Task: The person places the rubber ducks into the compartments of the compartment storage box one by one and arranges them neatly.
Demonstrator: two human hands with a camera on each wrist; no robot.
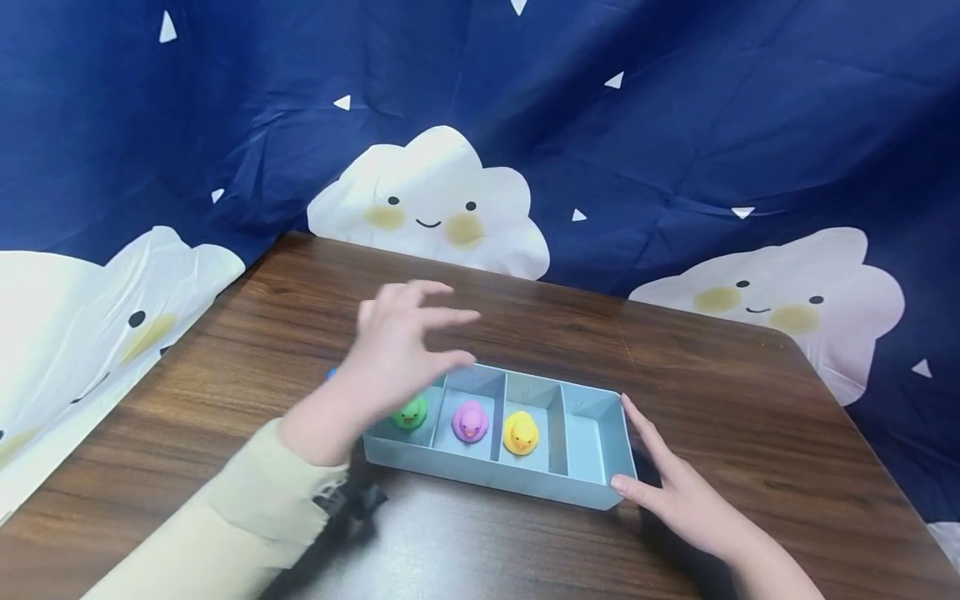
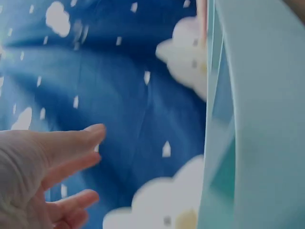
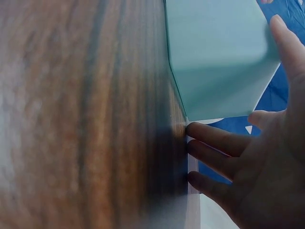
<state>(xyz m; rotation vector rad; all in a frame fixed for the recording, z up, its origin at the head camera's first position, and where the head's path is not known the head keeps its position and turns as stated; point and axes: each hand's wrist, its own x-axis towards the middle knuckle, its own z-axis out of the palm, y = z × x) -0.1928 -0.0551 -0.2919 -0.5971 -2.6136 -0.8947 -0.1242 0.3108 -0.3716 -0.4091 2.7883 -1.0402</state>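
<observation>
A long pale blue divided box [image 1: 495,473] lies on the table. Three toy ducks sit in it: a green duck [image 1: 410,413] in the left compartment, a purple duck [image 1: 470,422] beside it, then a yellow duck [image 1: 521,432]. The right-end compartment [image 1: 587,442] is bare. My left hand [image 1: 397,342], blurred, hovers over the box's left end, thumb and fingers apart with nothing between them; the left wrist view shows the same hand [image 2: 57,176]. At the right end, my right hand [image 1: 675,492] touches the corners with straight thumb and index finger, its other fingertips [image 3: 193,176] at the tabletop.
A small blue thing [image 1: 331,375] peeks out behind my left wrist, mostly hidden. The brown wooden table [image 1: 720,375] extends around the box. A dark blue curtain [image 1: 675,125] with white clouds hangs along its far and side edges.
</observation>
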